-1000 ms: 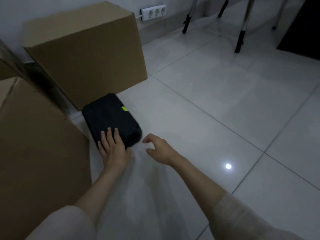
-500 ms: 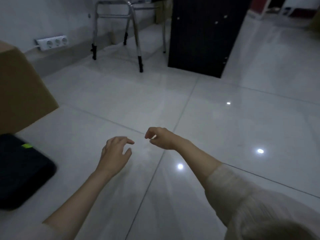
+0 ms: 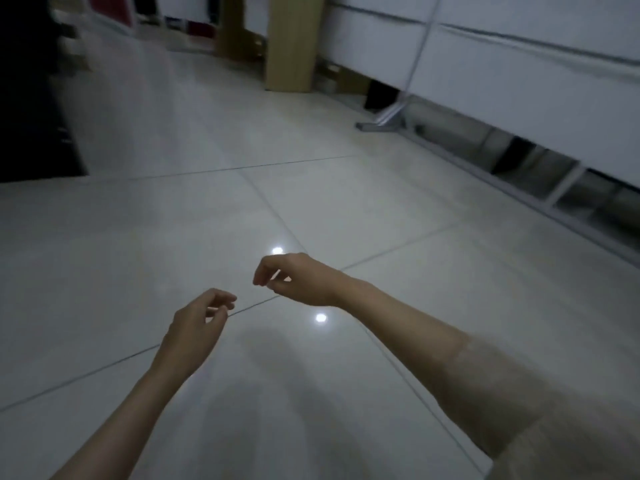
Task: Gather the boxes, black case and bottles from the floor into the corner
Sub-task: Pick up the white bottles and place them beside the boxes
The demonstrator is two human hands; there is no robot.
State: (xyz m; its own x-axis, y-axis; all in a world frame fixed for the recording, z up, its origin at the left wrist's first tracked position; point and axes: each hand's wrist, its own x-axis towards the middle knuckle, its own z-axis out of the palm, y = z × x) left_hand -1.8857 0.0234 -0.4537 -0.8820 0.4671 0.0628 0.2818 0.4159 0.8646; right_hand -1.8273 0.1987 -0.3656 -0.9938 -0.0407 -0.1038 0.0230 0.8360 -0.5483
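Note:
My left hand (image 3: 197, 323) hovers over the pale tiled floor (image 3: 173, 244) at lower centre, fingers loosely curled and apart, holding nothing. My right hand (image 3: 298, 278) hangs a little further right and ahead, also loosely curled and empty. A tall brown cardboard box (image 3: 290, 43) stands upright at the far centre of the room. The black case, the big boxes of the corner and any bottles are out of view.
A dark cabinet (image 3: 31, 98) fills the far left edge. White furniture (image 3: 502, 74) on a metal frame runs along the right side, with a grey metal foot (image 3: 381, 124) sticking out onto the floor. Cardboard pieces (image 3: 239, 39) lean at the back.
The view has swung right, away from the corner; the black case and cardboard boxes have left the frame. My left hand came off the case and both hands now hover empty.

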